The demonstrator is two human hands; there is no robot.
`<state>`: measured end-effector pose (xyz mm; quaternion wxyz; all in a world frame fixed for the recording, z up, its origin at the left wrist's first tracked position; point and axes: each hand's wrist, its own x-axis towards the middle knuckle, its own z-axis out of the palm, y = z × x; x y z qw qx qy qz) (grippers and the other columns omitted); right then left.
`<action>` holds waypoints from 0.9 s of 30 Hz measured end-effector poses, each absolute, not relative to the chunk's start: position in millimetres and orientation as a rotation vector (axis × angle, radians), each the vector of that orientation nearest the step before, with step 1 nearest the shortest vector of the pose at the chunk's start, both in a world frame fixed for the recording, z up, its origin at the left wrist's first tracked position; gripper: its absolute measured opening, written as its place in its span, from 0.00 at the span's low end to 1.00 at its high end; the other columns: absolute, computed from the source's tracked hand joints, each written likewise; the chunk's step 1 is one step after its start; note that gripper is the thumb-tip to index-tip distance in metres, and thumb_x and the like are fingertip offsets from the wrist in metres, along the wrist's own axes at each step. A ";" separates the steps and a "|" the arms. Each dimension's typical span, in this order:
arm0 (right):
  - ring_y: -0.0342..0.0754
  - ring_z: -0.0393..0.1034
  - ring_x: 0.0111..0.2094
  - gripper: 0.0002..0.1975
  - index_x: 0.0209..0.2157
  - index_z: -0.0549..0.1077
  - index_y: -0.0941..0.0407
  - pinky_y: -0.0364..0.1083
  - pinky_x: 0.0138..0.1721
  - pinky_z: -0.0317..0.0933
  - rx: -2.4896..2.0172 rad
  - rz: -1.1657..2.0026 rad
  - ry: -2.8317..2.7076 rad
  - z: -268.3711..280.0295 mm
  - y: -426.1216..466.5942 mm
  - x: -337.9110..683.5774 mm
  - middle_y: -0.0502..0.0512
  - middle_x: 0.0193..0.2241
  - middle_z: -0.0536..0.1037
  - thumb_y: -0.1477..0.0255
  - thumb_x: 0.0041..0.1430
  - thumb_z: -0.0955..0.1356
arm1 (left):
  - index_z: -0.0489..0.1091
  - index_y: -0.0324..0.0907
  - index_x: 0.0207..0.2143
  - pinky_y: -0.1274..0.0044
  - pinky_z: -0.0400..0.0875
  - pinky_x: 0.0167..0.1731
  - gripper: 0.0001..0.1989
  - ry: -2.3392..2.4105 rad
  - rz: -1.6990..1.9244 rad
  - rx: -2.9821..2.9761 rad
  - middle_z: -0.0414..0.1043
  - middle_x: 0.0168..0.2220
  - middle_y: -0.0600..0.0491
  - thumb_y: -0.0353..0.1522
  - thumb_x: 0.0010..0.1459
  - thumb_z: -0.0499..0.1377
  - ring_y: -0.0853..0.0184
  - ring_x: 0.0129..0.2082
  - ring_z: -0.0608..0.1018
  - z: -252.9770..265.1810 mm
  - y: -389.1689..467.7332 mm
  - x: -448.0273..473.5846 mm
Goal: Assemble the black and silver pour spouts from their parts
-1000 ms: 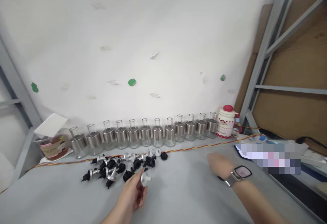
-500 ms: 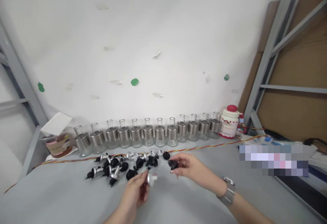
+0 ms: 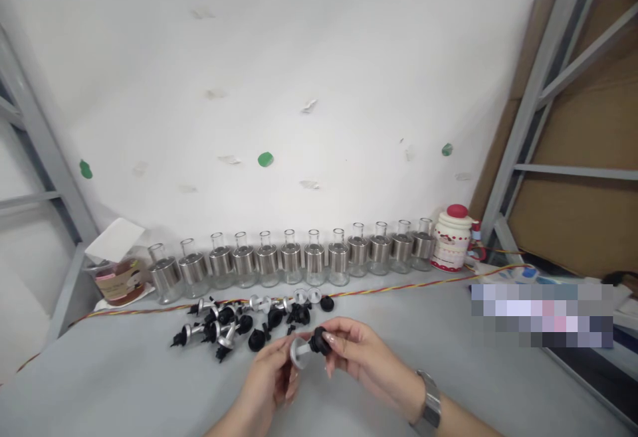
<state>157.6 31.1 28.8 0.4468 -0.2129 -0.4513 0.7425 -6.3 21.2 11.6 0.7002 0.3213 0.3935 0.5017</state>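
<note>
The silver pourer piece (image 3: 298,355) sits pinched in my left hand (image 3: 266,374), its stem pointing at the black stopper (image 3: 321,342) clamped between my right hand's (image 3: 366,357) fingertips. Beyond my grip lie loose pourers (image 3: 226,342); farther, bottles (image 3: 315,258).

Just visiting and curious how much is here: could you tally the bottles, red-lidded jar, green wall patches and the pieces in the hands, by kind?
Steel-sleeved glass bottles: 12
Red-lidded jar: 1
Green wall patches: 3
Silver flanged piece in the left hand: 1
Black piece in the right hand: 1
Total: 18
</note>
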 end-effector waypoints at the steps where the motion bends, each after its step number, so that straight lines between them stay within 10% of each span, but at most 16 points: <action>1: 0.40 0.67 0.22 0.13 0.31 0.71 0.60 0.42 0.28 0.61 -0.520 1.849 -1.115 29.3 30.2 157.4 0.52 0.26 0.74 0.67 0.44 0.71 | 0.73 0.35 0.28 0.84 0.46 0.07 0.15 0.873 1.126 0.720 0.58 0.08 0.60 0.36 0.36 0.63 0.78 0.05 0.57 9.8 22.4 -5.8; 13: 0.41 0.68 0.22 0.14 0.30 0.70 0.60 0.43 0.26 0.62 -0.538 1.833 -1.135 27.8 30.6 156.7 0.52 0.26 0.73 0.66 0.41 0.72 | 0.72 0.33 0.31 0.84 0.49 0.05 0.25 0.887 1.147 0.792 0.63 0.09 0.58 0.44 0.33 0.65 0.77 0.04 0.60 -3.5 29.8 -6.5; 27: 0.47 0.69 0.32 0.08 0.32 0.64 0.56 0.46 0.34 0.63 -0.933 1.098 -1.398 15.5 31.8 152.7 0.51 0.28 0.72 0.67 0.51 0.66 | 0.72 0.33 0.24 0.77 0.66 0.18 0.18 0.908 1.123 0.731 0.74 0.22 0.46 0.40 0.36 0.66 0.64 0.20 0.75 8.5 17.8 -3.7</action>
